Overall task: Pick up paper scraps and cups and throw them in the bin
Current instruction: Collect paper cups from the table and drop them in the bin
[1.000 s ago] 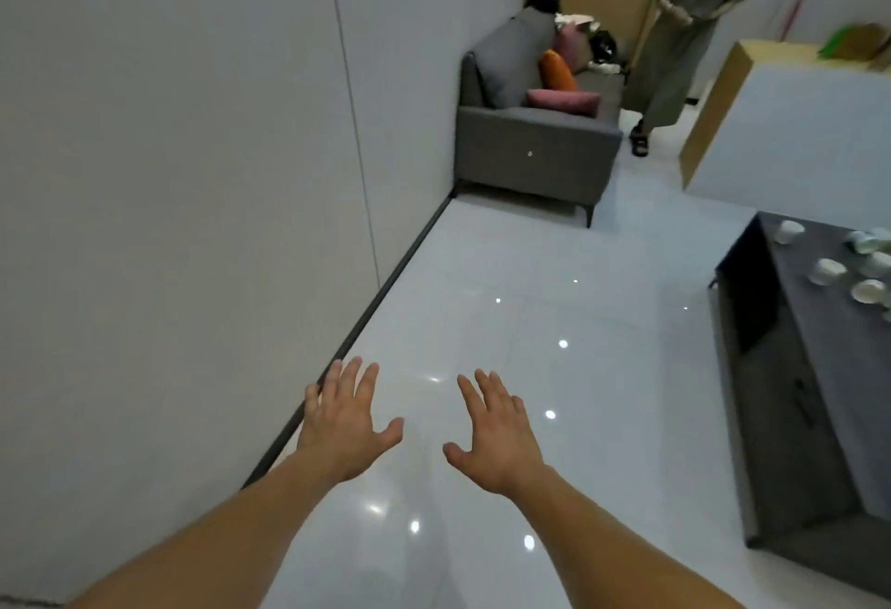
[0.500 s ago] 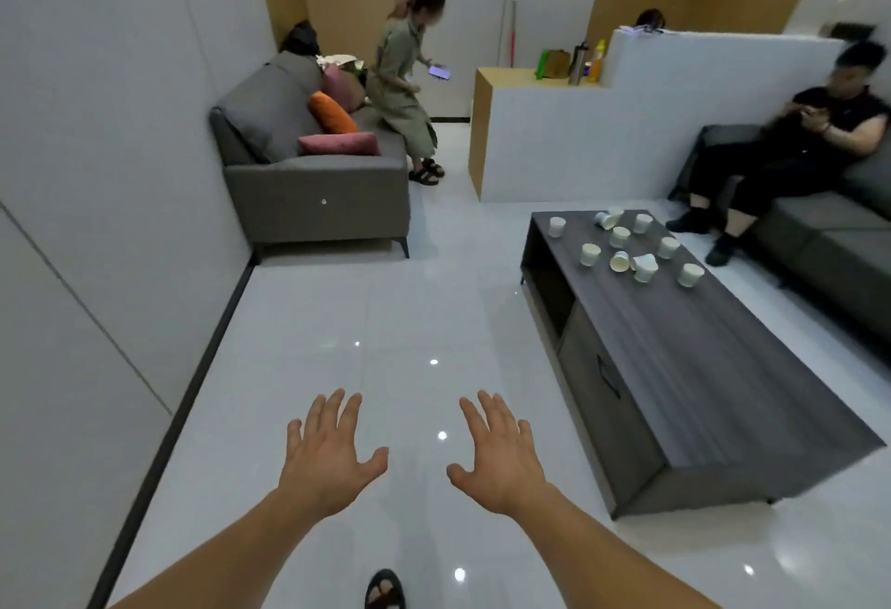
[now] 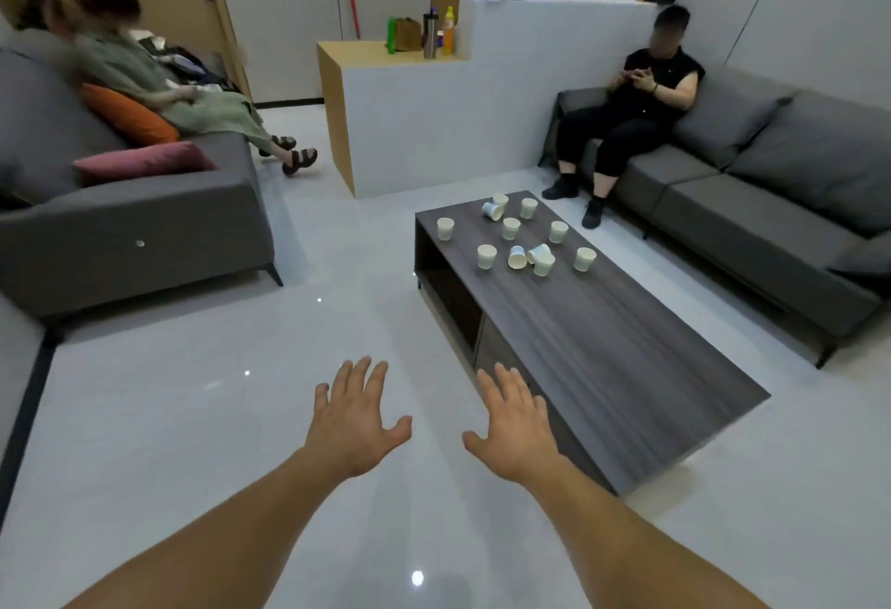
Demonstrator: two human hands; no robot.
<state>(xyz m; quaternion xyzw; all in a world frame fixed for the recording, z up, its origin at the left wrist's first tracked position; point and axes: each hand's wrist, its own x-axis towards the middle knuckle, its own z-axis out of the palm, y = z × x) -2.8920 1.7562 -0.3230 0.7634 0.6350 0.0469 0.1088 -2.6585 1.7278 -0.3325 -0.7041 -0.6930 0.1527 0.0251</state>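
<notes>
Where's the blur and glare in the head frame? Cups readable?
Head view: motion blur smears the person in green on the left grey sofa; light reflections dot the glossy white floor; wide-angle bending at the edges; the white paper cups on the dark wooden coffee table, left hand and right hand are sharp.

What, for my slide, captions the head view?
Left hand and right hand open before paper cups on coffee table.

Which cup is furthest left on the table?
The upright cup standing alone by the left edge of the coffee table; the rest sit further right.
</notes>
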